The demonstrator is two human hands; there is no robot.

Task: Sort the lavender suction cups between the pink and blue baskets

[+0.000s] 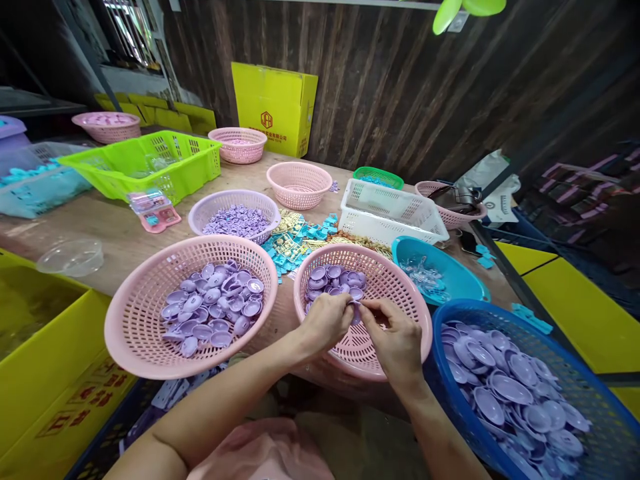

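My left hand (326,321) and my right hand (395,340) meet over the middle pink basket (400,287), fingers pinched together on one small purple plastic piece (355,309). More purple pieces (334,279) lie at the back of that basket. To the left, a larger pink basket (130,333) holds a heap of purple round caps (213,310). At the right, a blue basket (450,407) is filled with bigger purple dish-shaped parts (515,393).
On the wooden table stand a purple basket of small purple bits (235,220), an empty pink basket (299,185), a white crate (390,213), a teal bowl (440,273), a green crate (145,163), loose teal and yellow pieces (295,243) and a yellow box (275,107).
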